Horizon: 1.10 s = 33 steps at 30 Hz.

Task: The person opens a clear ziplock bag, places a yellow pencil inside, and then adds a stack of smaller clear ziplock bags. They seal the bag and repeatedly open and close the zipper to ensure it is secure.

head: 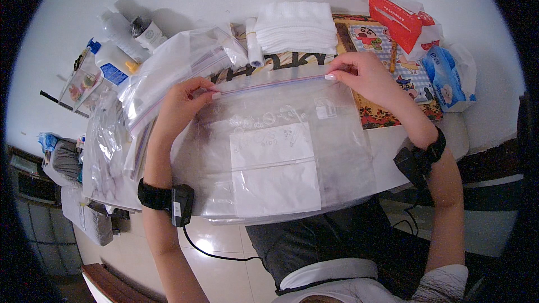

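Observation:
A large clear zip-seal plastic bag lies flat in front of me, with a white printed panel at its middle. Its red and blue zip strip runs across the far end. My left hand pinches the strip near its left end between thumb and fingers. Towards the right end, my right hand has thumb and fingertips on the same strip. Whether the seal is fastened cannot be told. Each forearm wears a black strap with a small box.
More clear zip bags are heaped at the left, beside a pump bottle and other bottles. Folded white cloths and a plastic roll lie at the back. A cartoon-covered book, a red pack and blue tissues sit right.

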Tool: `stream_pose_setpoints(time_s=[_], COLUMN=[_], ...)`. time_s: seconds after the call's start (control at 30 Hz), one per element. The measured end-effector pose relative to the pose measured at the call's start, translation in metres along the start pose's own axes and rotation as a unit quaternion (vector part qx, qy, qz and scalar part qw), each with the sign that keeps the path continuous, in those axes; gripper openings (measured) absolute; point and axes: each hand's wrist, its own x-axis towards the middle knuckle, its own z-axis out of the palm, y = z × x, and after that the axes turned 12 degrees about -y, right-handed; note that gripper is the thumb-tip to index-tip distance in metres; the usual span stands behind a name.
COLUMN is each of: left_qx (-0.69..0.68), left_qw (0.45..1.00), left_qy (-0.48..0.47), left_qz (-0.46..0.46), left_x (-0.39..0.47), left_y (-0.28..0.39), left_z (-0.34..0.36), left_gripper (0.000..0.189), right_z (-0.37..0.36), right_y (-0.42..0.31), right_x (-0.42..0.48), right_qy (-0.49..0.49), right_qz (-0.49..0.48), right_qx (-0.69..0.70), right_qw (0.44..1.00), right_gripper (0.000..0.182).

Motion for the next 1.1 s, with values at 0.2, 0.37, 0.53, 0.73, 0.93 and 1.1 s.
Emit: stream_pose_setpoints(time_s=[0.2, 0.37, 0.53, 0.73, 0.93, 1.1], left_qx=[0.000, -0.009, 0.004, 0.043, 0.041, 0.055], left_qw=[1.000, 1.000, 0.999, 0.997, 0.998, 0.998], left_qy=[-0.001, -0.017, -0.044, -0.026, -0.013, -0.002], left_qz=[-0.029, -0.016, -0.026, -0.050, -0.038, 0.029], left_x=[0.002, -0.002, -0.004, -0.003, -0.001, 0.001], left_y=[-0.006, -0.004, 0.004, 0.003, 0.005, -0.003], left_z=[-0.002, -0.006, -0.007, -0.004, -0.002, -0.002], left_gripper=[0.013, 0.010, 0.011, 0.012, 0.013, 0.015], right_z=[0.000, 0.001, 0.002, 0.002, 0.003, 0.004], right_y=[-0.002, -0.004, 0.003, -0.002, 0.002, 0.013], right_x=[-0.001, 0.001, 0.002, 0.002, 0.003, 0.006], right_qy=[0.002, 0.003, 0.011, -0.003, 0.012, 0.017], right_qz=[-0.003, -0.012, -0.016, 0.005, -0.035, -0.089], right_qx=[-0.005, 0.023, 0.025, 0.022, -0.009, -0.027], right_qw=[1.000, 1.000, 0.999, 1.000, 0.999, 0.996], right_gripper=[0.014, 0.014, 0.014, 0.015, 0.012, 0.011])
